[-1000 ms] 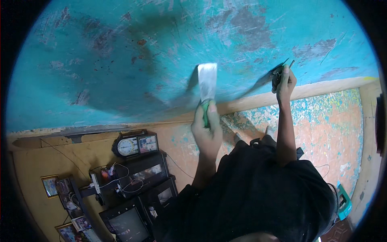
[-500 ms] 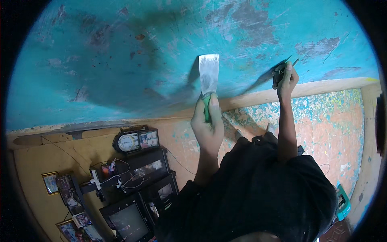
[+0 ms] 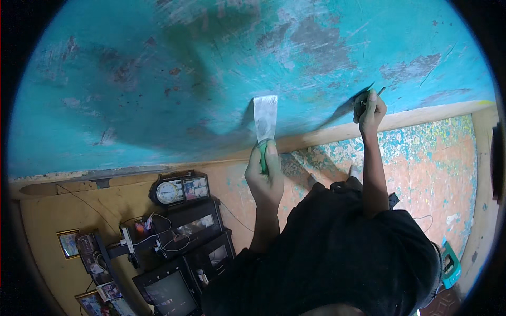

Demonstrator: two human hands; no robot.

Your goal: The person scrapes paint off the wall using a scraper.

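A putty knife (image 3: 265,117) with a wide metal blade and a green handle points up from my left hand (image 3: 264,176). My fingers and thumb are closed around its handle. Behind the blade stands a turquoise wall (image 3: 221,89) with scraped grey patches; I cannot tell whether the blade touches it. Farther right, my right hand (image 3: 373,116) is closed near the wall's lower part. It grips a small dark object (image 3: 360,106) whose kind I cannot make out. A thin brown stick (image 3: 381,90) juts out beside the fingertips.
Paint flakes (image 3: 421,139) litter the tiled floor along the wall's foot. At the lower left stands a dark cabinet (image 3: 200,224) with a clock (image 3: 169,191), a television (image 3: 171,295) and loose cables. A teal object (image 3: 450,266) lies at the right.
My left hand and the putty knife have come down and slightly left, closer to my body. My right hand has dropped a little with its grip unchanged.
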